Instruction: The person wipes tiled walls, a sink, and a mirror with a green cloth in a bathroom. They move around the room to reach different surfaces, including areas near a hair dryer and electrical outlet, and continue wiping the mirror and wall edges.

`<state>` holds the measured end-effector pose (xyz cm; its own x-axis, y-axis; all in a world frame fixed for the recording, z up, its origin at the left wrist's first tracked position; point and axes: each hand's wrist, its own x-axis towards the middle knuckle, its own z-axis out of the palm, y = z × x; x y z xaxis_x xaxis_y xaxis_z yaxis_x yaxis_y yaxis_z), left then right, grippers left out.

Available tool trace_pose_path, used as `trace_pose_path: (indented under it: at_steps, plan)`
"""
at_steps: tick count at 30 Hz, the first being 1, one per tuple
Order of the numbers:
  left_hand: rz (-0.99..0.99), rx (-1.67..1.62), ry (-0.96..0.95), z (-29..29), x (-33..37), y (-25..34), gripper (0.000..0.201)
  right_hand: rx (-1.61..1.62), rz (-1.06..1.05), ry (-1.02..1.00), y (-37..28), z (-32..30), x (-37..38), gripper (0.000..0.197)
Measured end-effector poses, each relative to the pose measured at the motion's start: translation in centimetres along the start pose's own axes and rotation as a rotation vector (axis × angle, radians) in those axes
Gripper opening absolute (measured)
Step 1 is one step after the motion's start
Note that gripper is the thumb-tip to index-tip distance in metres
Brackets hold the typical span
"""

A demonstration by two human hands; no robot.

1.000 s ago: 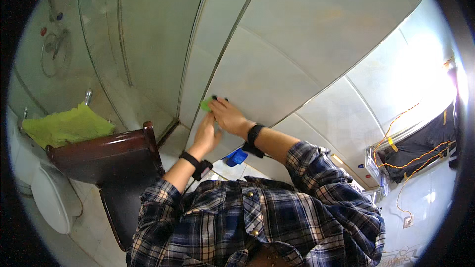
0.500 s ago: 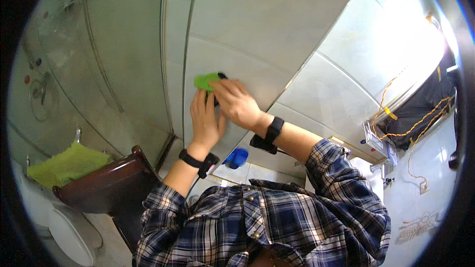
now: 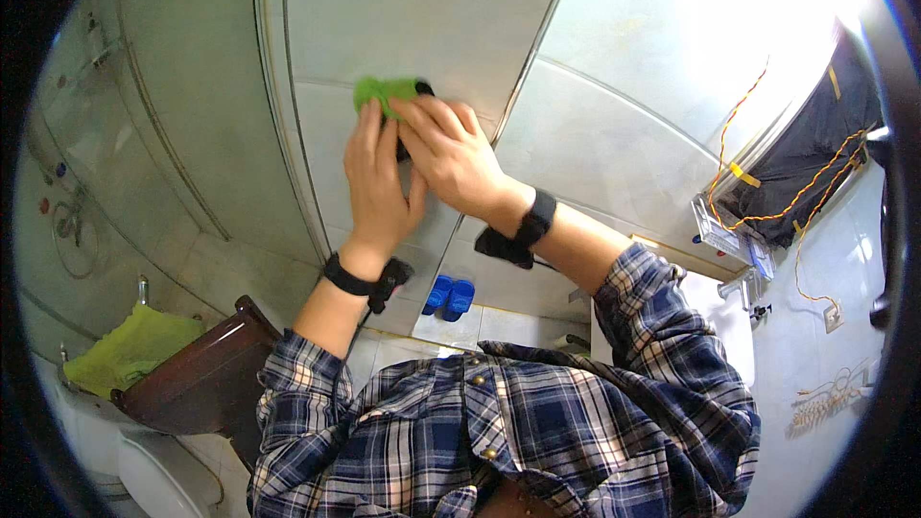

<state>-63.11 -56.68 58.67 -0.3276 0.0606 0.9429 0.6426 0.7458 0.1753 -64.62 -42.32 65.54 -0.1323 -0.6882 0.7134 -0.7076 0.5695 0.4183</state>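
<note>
A bright green cloth [image 3: 384,94] with a dark part at its edge lies against the pale tiled panel [image 3: 413,24] in front of me. My left hand [image 3: 376,190] reaches up to its lower side, fingers close together and tips on the green. From the right, my right hand [image 3: 456,161] bends its fingers over the cloth and the dark part. Both hands are closed on it, side by side and nearly touching. More of the dark part shows between them; its shape is mostly hidden. Black straps with small boxes circle both wrists.
Left are a glass shower partition [image 3: 192,67], a dark brown wooden piece of furniture [image 3: 197,364], a yellow-green cloth [image 3: 129,345] and a white toilet [image 3: 163,475]. Blue slippers [image 3: 448,297] rest below my hands. Right, twisted orange wires [image 3: 787,254] hang by a black covering [image 3: 815,144].
Both hands and the green cloth have moved up and slightly left along the tiled panel. The view has shifted too, and both slippers now show more fully.
</note>
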Motion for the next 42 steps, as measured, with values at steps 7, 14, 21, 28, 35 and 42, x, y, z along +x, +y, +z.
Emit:
trace_pose_path:
  at_steps: [7,14,21,28,35,42]
  plan:
    - [-0.089,-0.119,-0.247,1.0,-6.5,5.5,0.07,0.179,-0.12,0.008,0.4,-1.8,-7.2,0.032]
    - [-0.077,-0.113,-0.015,2.1,-3.4,5.0,0.062,0.051,-0.016,0.074,0.9,-1.5,-5.3,0.037]
    - [-0.336,0.011,-0.301,3.1,-15.2,7.1,0.071,0.248,-0.238,-0.168,-2.8,3.5,-13.9,0.043]
    - [-0.618,-0.015,-0.353,3.6,-19.6,5.5,0.081,0.292,-0.321,-0.374,-5.9,8.0,-13.6,0.042]
    - [-0.659,0.0,-0.117,3.5,-20.4,3.5,0.078,0.183,-0.357,-0.332,-8.4,10.2,-12.6,0.053]
    - [-0.861,-0.041,-0.371,4.6,-25.1,6.0,0.086,0.205,-0.432,-0.562,-9.9,11.7,-18.0,0.05]
